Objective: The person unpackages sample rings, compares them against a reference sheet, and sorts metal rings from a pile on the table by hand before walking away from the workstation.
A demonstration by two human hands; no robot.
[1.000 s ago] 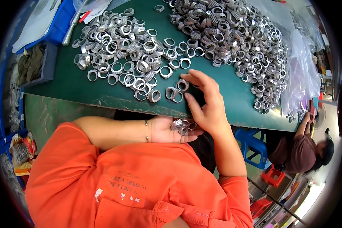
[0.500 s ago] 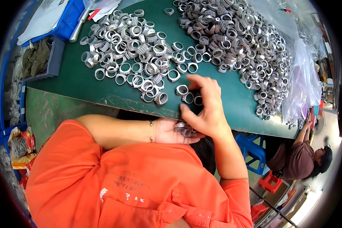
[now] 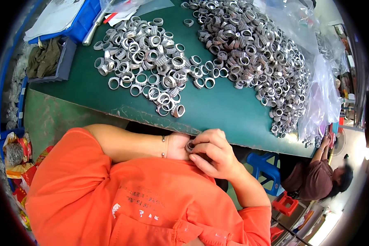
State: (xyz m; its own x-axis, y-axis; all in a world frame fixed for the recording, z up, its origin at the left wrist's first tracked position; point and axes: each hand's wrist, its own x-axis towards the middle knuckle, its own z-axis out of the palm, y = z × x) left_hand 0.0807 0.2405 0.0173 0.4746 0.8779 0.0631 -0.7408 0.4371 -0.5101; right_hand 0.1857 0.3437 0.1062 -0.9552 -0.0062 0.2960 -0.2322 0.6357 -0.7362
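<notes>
At the front edge of the table, my left hand (image 3: 177,146) lies palm up and cupped around metal rings; one grey metal ring (image 3: 189,146) shows in the palm. My right hand (image 3: 214,153) is closed over it, its curled fingers at that ring and covering the left fingers. How many rings lie between the hands is hidden. Just beyond them on the green table (image 3: 131,98) spreads a looser heap of silvery rings (image 3: 151,55) with studded bands. A larger, denser pile of darker rings (image 3: 250,49) lies to the right.
Clear plastic bags (image 3: 322,90) line the table's right side. At the far left stand a blue tray (image 3: 71,30) with papers and a grey bin (image 3: 63,65) holding a dark cloth. A blue stool (image 3: 264,170) stands below the table edge, and another person (image 3: 315,176) works at the right.
My right hand has drawn back from the tabletop to my left hand. The few rings that lay by its fingers are gone from that spot. The view has shifted slightly.
</notes>
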